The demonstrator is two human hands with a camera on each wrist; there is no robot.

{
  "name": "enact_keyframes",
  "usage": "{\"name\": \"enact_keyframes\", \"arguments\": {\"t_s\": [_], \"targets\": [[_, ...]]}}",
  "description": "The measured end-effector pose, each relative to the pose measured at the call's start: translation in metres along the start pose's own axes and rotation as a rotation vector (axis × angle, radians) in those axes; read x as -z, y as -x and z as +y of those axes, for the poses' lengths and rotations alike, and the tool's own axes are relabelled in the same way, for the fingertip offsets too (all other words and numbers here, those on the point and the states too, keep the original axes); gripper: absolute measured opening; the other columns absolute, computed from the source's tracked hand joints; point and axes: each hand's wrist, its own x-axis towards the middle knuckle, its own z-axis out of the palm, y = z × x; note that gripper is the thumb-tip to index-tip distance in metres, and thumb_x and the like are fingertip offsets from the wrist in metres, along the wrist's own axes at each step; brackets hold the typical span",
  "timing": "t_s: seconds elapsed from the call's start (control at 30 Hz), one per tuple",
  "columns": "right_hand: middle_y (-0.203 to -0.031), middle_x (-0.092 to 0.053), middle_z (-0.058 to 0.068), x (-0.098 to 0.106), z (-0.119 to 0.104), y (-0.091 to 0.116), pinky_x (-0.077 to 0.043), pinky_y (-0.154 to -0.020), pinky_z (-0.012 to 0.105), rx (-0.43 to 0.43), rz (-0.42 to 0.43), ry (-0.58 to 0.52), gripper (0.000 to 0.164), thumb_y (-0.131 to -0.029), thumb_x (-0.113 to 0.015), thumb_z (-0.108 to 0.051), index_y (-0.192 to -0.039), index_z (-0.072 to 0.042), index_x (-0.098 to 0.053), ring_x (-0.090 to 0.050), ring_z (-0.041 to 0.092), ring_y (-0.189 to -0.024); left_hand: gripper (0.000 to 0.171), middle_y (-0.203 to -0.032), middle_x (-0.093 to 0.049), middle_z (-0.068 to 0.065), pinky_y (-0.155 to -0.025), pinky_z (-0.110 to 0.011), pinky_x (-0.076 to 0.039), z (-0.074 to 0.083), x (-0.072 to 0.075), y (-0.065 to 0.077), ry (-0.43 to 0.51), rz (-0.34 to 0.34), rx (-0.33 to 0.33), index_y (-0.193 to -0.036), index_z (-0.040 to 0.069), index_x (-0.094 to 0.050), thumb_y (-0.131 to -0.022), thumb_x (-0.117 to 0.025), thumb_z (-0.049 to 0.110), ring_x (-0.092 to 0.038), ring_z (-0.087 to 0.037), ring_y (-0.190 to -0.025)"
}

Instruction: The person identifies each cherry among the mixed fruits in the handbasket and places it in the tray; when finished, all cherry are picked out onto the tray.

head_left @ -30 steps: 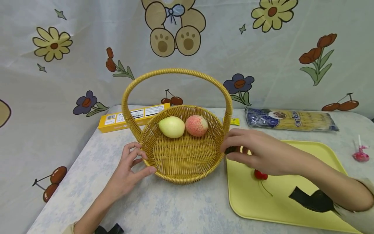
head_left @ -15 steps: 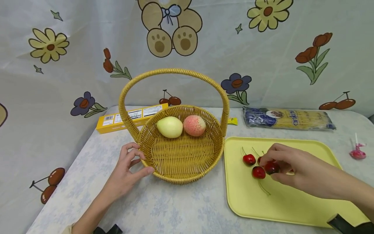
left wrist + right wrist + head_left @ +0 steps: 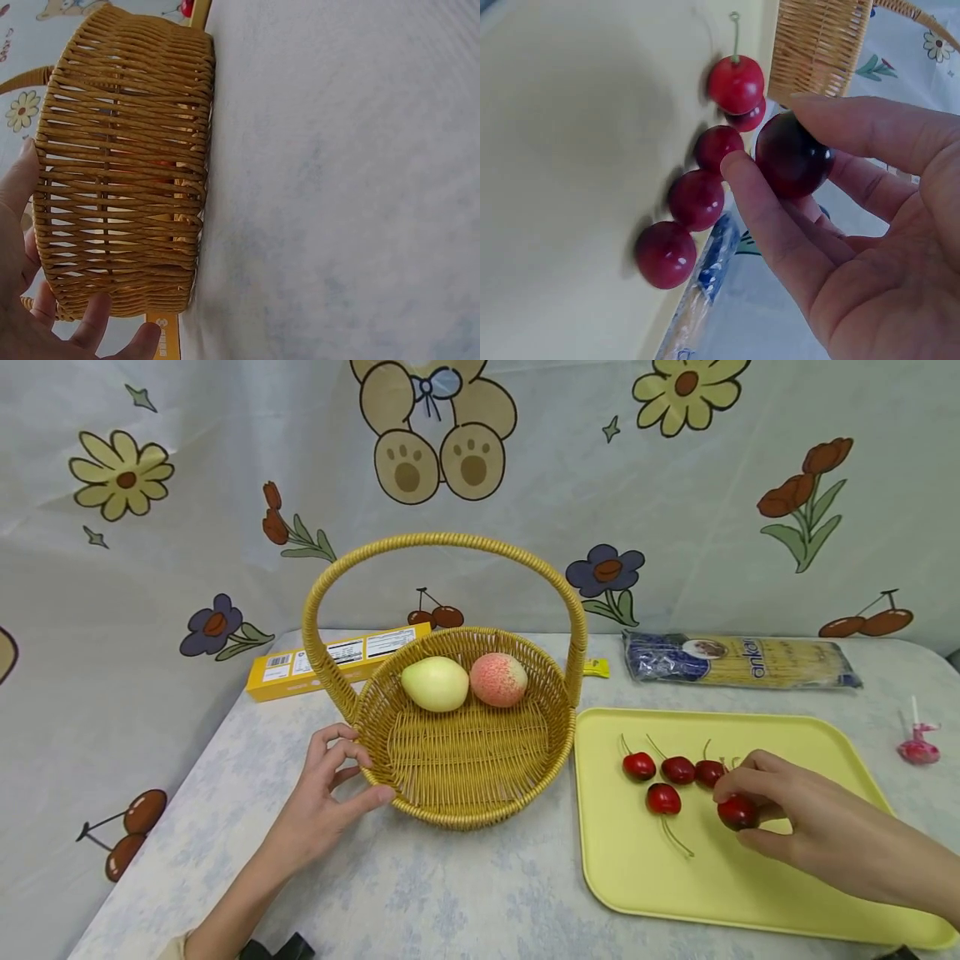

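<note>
My left hand [image 3: 326,797] holds the left front rim of a yellow wicker basket [image 3: 457,819], its thumb over the rim and its fingers bent at the side. In the left wrist view the basket's woven wall [image 3: 124,165] faces me. A pale green pear-shaped fruit [image 3: 435,684] and a pink peach [image 3: 498,680] lie inside at the back. Over the yellow tray [image 3: 637,877], my right hand [image 3: 825,835] pinches a dark red cherry [image 3: 791,154] between thumb and fingers. Several stemmed cherries lie on the tray, including one cherry [image 3: 663,799] nearest the front.
Behind the basket lies a yellow box [image 3: 300,673]. A small yellow packet [image 3: 597,668] is at its right. A pack of spaghetti [image 3: 738,661] lies beyond the tray, and a pink lollipop [image 3: 918,752] to its right. A patterned cloth hangs behind the table.
My right hand has moved from the basket's right rim back over the tray, then slightly farther right and nearer, with a cherry in its fingers. My left hand stays at the basket's rim.
</note>
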Motion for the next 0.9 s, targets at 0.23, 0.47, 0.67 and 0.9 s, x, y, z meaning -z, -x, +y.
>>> {"name": "enact_keyframes", "arguments": {"t_s": [0.23, 0.47, 0.67, 0.9], "targets": [[-0.096, -0.056, -0.004, -0.006, 0.013, 0.001, -0.053, -0.067, 0.022, -0.055, -0.002, -0.024, 0.034, -0.079, -0.083, -0.009, -0.108, -0.013, -0.066, -0.058, 0.005, -0.079, 0.029, -0.133, -0.026, -0.008, -0.099, -0.021, -0.043, 0.001, 0.0, 0.0, -0.012, -0.001, -0.002, -0.098, 0.01, -0.051, -0.087, -0.077, 0.009, -0.035, -0.024, -0.124], [-0.098, -0.059, -0.005, -0.012, 0.016, 0.0, -0.052, -0.063, 0.023, -0.095, 0.021, 0.005, 0.031, -0.08, -0.082, -0.008, -0.106, -0.014, -0.068, -0.06, 0.006, -0.075, 0.027, -0.133, -0.026, -0.009, -0.1, -0.027, -0.044, 0.004, -0.001, 0.0, -0.011, 0.0, -0.023, -0.098, 0.008, -0.052, -0.087, -0.076, 0.008, -0.035, -0.026, -0.125], [-0.101, -0.061, -0.005, -0.017, 0.017, 0.0, -0.051, -0.062, 0.025, -0.103, 0.05, 0.046, 0.032, -0.08, -0.082, -0.01, -0.107, -0.019, -0.068, -0.06, 0.006, -0.075, 0.027, -0.134, -0.025, -0.009, -0.1, -0.025, -0.042, 0.003, -0.001, 0.0, 0.003, -0.002, -0.013, -0.098, 0.008, -0.051, -0.087, -0.076, 0.007, -0.034, -0.029, -0.127], [-0.099, -0.062, -0.005, -0.018, 0.015, -0.003, -0.053, -0.062, 0.026, -0.077, 0.072, 0.071, 0.03, -0.079, -0.082, -0.005, -0.103, -0.017, -0.069, -0.06, 0.006, -0.074, 0.027, -0.133, -0.025, -0.008, -0.101, -0.032, -0.043, 0.001, -0.001, 0.0, -0.015, -0.004, -0.01, -0.099, 0.009, -0.051, -0.088, -0.076, 0.008, -0.034, -0.027, -0.127]]}}
